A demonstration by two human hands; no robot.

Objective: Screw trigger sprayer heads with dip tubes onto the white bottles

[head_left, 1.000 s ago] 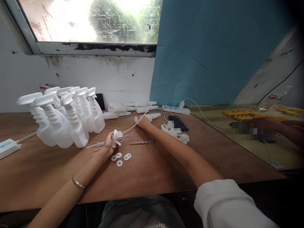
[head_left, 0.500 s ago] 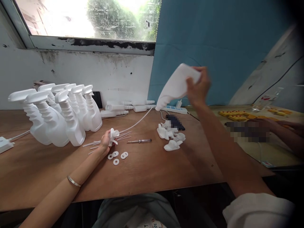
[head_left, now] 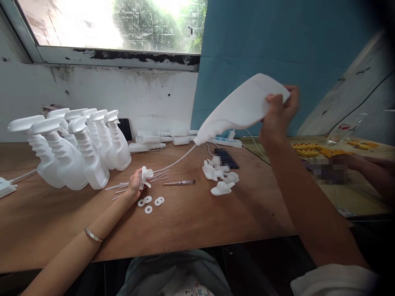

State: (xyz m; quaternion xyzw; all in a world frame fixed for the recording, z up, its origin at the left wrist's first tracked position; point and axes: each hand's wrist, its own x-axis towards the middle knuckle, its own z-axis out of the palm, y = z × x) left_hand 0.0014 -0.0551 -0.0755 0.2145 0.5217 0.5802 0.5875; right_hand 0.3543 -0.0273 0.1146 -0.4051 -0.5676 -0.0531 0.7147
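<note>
My left hand (head_left: pixel 135 183) is closed around a white spray trigger head (head_left: pixel 146 174) low over the table. A thin white dip tube (head_left: pixel 177 158) runs from that head up to the mouth of a white bottle (head_left: pixel 237 105). My right hand (head_left: pixel 279 113) grips the bottle by its base, holding it raised and tilted with the neck pointing down to the left. Whether the tube's end is inside the mouth is hard to make out. Below my left hand lie several white ring washers (head_left: pixel 148 209), and loose thin tubes (head_left: pixel 160 176) are beside it.
Several bottles with spray heads (head_left: pixel 89 156) stand at the left. A screwdriver (head_left: pixel 179 182) and loose trigger heads (head_left: pixel 221 187) lie mid-table. Bottles lying down (head_left: pixel 149 139) and a power strip (head_left: pixel 226 142) line the wall. Another person's arm (head_left: pixel 367 166) is at the right, near yellow pieces (head_left: pixel 308 152).
My right hand has moved right and slightly down with the bottle, which is now less steeply tilted. The bottle's mouth stays at the tube's upper end. My left hand keeps its hold.
</note>
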